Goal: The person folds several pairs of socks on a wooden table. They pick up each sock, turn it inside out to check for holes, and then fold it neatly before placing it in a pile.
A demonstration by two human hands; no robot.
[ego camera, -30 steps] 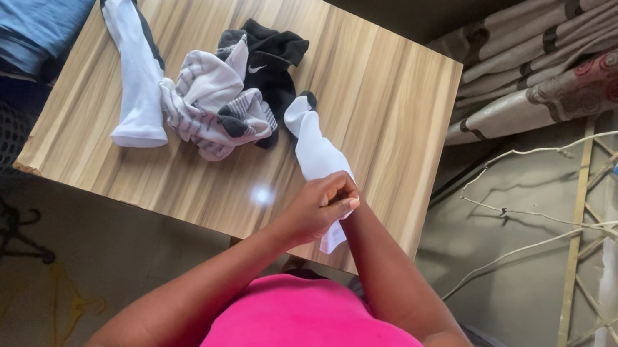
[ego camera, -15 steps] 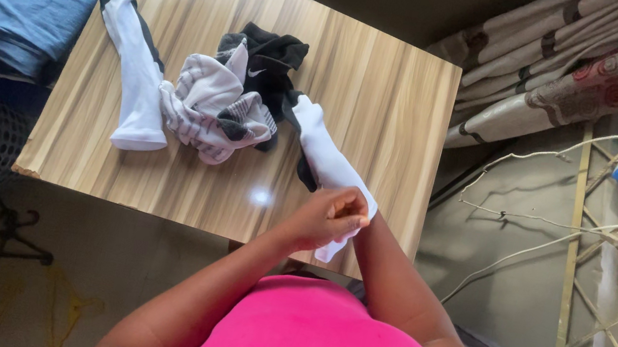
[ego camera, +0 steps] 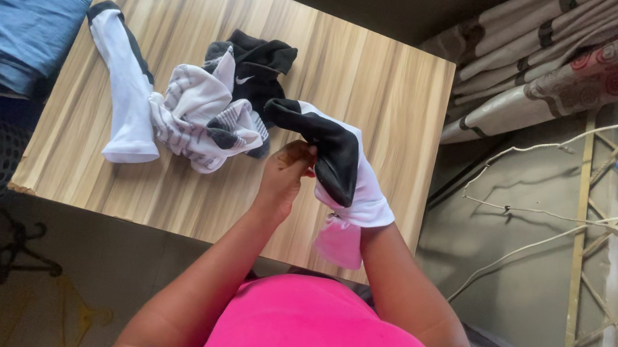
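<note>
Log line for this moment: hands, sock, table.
right hand: inside white-and-black sock | left hand: gripping that sock | sock pile, white sock: lying on wooden table

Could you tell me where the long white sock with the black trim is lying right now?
In the head view, the long white sock lies flat on the wooden table's left side, just left of the sock pile.

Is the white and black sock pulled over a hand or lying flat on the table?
Over a hand: the white and black sock covers the right hand; the left hand pinches its edge.
</note>
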